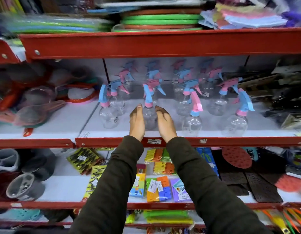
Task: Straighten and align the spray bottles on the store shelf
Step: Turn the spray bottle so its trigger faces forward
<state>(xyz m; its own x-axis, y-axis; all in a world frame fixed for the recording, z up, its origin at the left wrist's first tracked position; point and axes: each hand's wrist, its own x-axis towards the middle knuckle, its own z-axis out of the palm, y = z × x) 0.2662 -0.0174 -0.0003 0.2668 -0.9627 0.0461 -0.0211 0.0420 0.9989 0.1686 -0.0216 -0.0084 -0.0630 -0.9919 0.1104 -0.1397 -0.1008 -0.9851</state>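
Several clear spray bottles with pink and blue trigger heads stand in rows on the white middle shelf (65,127). One front-row bottle (149,115) stands upright between my two hands. My left hand (137,123) lies against its left side and my right hand (165,124) against its right side, fingers straight and together, cupping the bottle. Other front bottles stand at the left (108,115), right of centre (192,122) and far right (237,124). Behind them stand more bottles (185,102), their heads pointing different ways.
Red shelf rails (230,141) edge each level. Sieves and strainers (36,105) lie left of the bottles, dark packaged goods (281,92) to the right. Coloured clip packs (159,188) fill the shelf below; green and red round trays (159,21) are stacked above.
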